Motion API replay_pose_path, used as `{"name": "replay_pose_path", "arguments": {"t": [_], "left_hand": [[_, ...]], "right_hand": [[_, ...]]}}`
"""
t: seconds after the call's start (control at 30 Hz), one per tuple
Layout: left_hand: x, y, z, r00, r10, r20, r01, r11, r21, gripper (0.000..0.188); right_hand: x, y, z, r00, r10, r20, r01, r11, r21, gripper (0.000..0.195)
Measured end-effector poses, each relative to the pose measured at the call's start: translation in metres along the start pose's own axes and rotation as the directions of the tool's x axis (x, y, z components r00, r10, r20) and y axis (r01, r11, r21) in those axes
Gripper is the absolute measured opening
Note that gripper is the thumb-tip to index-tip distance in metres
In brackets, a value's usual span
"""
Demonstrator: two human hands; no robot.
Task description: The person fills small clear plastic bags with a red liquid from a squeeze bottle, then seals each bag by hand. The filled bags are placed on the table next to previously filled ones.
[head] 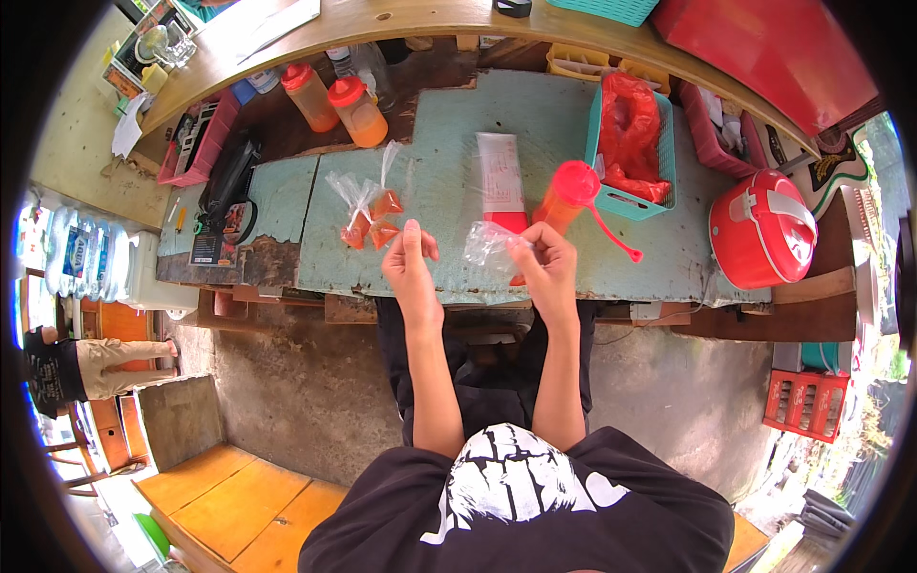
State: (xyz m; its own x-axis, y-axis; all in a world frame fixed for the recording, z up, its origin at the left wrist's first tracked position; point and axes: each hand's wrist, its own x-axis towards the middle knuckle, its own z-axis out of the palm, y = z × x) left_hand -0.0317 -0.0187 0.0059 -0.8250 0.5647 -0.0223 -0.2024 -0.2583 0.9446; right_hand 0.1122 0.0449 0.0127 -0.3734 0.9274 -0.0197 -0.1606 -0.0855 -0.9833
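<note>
My right hand [548, 266] pinches a small clear plastic bag [490, 246] above the table's front edge. Apart from it, my left hand [413, 266] is raised with the thumb up and the fingers curled; nothing shows in its grasp. Left of that hand lie several knotted plastic bags of orange-red sauce [372, 220]. A pack of clear plastic bags [499, 172] with a red end rests beyond my hands. Just behind my right hand is a squeeze bottle of orange sauce [566, 195], its red lid fitted with a hanging strap cap.
Two more sauce bottles [357, 113] stand at the back of the worn blue-green table [448, 122]. A turquoise basket [635, 203] holds a red plastic bag [630, 129]. To the right sits a red rice cooker [763, 229]. A wooden shelf [430, 18] overhangs the back. Another person [93, 369] stands far left.
</note>
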Motion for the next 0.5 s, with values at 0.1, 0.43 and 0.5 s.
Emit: {"name": "replay_pose_path", "arguments": {"t": [0.1, 0.43, 0.5], "left_hand": [[0.003, 0.002, -0.003, 0.995, 0.019, 0.096, -0.018, 1.0, -0.012, 0.023], [-0.006, 0.0, -0.003, 0.825, -0.233, 0.514, 0.203, 0.972, 0.115, 0.02], [-0.005, -0.003, -0.005, 0.837, -0.223, 0.5, 0.17, 0.974, 0.15, 0.02]], "right_hand": [[0.001, -0.005, -0.011, 0.997, 0.07, 0.041, -0.07, 0.998, -0.009, 0.016], [0.003, 0.005, -0.009, 0.996, -0.002, 0.084, 0.011, 0.994, -0.105, 0.015], [0.003, 0.003, -0.009, 0.996, 0.005, 0.094, 0.007, 0.993, -0.12, 0.014]]}}
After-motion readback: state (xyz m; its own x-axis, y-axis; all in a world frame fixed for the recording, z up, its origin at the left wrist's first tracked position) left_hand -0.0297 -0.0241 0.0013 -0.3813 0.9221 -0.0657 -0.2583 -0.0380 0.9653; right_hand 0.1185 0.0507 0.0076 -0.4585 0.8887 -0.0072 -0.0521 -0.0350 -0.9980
